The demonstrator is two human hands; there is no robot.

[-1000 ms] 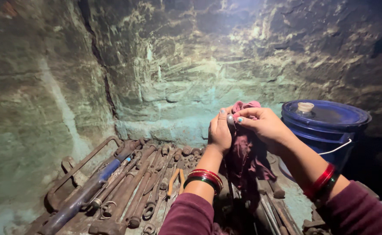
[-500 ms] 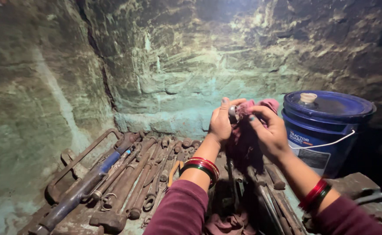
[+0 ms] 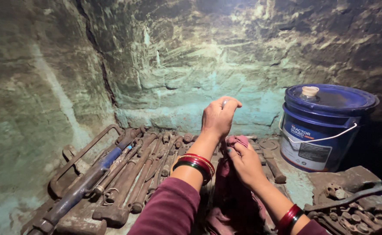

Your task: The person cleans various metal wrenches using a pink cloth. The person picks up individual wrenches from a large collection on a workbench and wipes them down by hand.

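My left hand point(image 3: 219, 116) is raised in front of the stone wall, fingers closed on a small shiny metal piece point(image 3: 224, 103) at the fingertips. Red and green bangles point(image 3: 194, 163) ring that wrist. Lower and to the right, my right hand point(image 3: 244, 162) grips a dark maroon rag point(image 3: 232, 196) that hangs down between my arms. Red bangles point(image 3: 289, 216) sit on the right wrist. Both sleeves are maroon.
Several rusty tools point(image 3: 134, 174), wrenches and hammers, lie in a row on the floor at left, with a blue-handled tool point(image 3: 91, 178). A blue lidded bucket point(image 3: 323, 124) stands at right. More rusty parts point(image 3: 351, 206) lie bottom right. Rough stone walls point(image 3: 165, 52) close in behind and left.
My right hand has dropped away from the left and lowered with the rag. The left hand stays raised, still pinching the small metal piece. The view shifted slightly.
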